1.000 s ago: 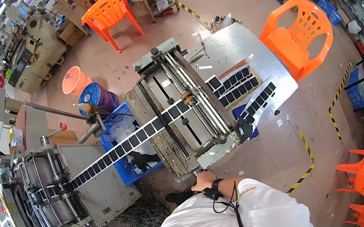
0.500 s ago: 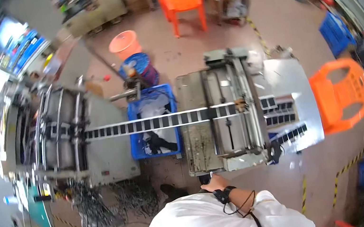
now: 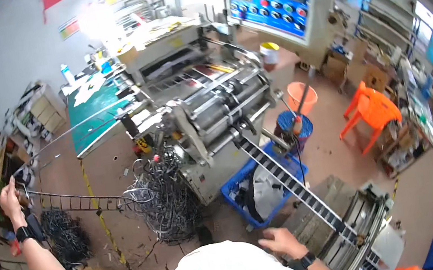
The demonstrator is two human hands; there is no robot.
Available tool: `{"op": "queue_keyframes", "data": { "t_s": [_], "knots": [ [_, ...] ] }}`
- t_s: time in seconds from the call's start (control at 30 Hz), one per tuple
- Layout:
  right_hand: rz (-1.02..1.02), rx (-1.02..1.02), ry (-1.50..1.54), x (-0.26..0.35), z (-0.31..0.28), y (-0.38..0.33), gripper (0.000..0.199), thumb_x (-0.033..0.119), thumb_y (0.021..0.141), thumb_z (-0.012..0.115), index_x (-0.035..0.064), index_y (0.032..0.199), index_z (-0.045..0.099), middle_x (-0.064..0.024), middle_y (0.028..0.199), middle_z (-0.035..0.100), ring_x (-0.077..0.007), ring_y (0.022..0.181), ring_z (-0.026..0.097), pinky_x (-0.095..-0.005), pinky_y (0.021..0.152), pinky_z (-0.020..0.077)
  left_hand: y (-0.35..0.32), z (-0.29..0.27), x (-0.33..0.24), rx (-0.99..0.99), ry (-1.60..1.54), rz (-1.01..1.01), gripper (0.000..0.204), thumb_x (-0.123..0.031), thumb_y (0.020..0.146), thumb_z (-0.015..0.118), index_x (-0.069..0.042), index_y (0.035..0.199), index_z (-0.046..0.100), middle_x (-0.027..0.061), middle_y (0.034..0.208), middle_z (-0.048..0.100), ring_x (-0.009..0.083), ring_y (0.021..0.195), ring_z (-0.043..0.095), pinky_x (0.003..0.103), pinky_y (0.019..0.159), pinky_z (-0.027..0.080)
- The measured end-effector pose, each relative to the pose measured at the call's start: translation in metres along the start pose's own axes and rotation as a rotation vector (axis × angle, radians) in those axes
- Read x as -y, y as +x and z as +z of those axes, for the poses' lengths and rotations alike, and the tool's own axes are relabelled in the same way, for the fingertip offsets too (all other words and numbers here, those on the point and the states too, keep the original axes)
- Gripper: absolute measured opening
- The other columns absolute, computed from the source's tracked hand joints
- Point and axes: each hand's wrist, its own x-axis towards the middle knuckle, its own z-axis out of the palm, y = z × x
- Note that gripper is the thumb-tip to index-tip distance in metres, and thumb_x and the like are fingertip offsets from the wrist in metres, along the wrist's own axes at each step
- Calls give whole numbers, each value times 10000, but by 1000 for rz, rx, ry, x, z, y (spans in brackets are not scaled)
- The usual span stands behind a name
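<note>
Out to the far left, my left hand (image 3: 10,201) is raised with the arm stretched. Its fingers are closed on a ladder-shaped waste strip (image 3: 76,201). One length of the strip sags from the hand to a heap of tangled scrap strips (image 3: 162,201); a thin pale length (image 3: 71,125) runs up toward the press. My right hand (image 3: 283,241) is low at centre right, fingers stretched out and holding nothing visible, beside the worn near edge of a second machine (image 3: 322,220). A black-and-white label-like web (image 3: 287,180) spans from the roller press (image 3: 228,104) to that machine.
Under the web stands a blue crate (image 3: 231,189) with white and black material. A blue control panel (image 3: 274,2) hangs at the back. Behind the crate are an orange bucket (image 3: 301,96) and an orange chair (image 3: 376,114). A green-topped table (image 3: 90,113) stands left of the press.
My view has swung left, bringing the press, scrap heap and control panel into the middle. My left hand has come into sight gripping the strip. My right hand now has its fingers stretched out.
</note>
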Motion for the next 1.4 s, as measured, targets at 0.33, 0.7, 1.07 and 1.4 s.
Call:
{"op": "queue_keyframes", "data": {
  "t_s": [0.33, 0.7, 1.07, 1.4],
  "knots": [
    [-1061, -389, -155, 343, -88, 201, 364, 161, 856, 662, -19, 1171, 638, -198, 1019, 700, -285, 886, 697, -358, 790, 557, -45, -55, 23, 0, -286, 16, 257, -334, 922, 701, -81, 933, 653, -62, 733, 556, 34, 675, 501, 197, 640, 384],
    [-995, -502, -836, 422, -42, 412, 178, 241, 891, 562, 116, 840, 679, -126, 797, 704, -289, 756, 706, -381, 675, 576, -43, -90, 68, 80, -747, -26, 244, -304, 970, 638, -64, 1011, 637, 11, 888, 618, 145, 845, 590, 346, 904, 467],
    [-1026, -573, -560, 438, -37, 379, 164, 206, 895, 608, 77, 939, 699, -153, 834, 704, -312, 774, 691, -406, 719, 562, -90, 39, 300, -143, -729, -977, 495, -548, 846, 715, -161, 1144, 636, -79, 1038, 642, 83, 980, 621, 237, 777, 427],
    [-890, -550, -851, 447, -15, 363, 261, 263, 935, 577, 117, 1090, 726, -130, 787, 711, -277, 674, 695, -394, 623, 558, -118, 201, 177, 245, -421, -553, 312, -248, 940, 664, -34, 1166, 640, 7, 963, 658, 106, 865, 618, 211, 757, 464]
  ]
}}
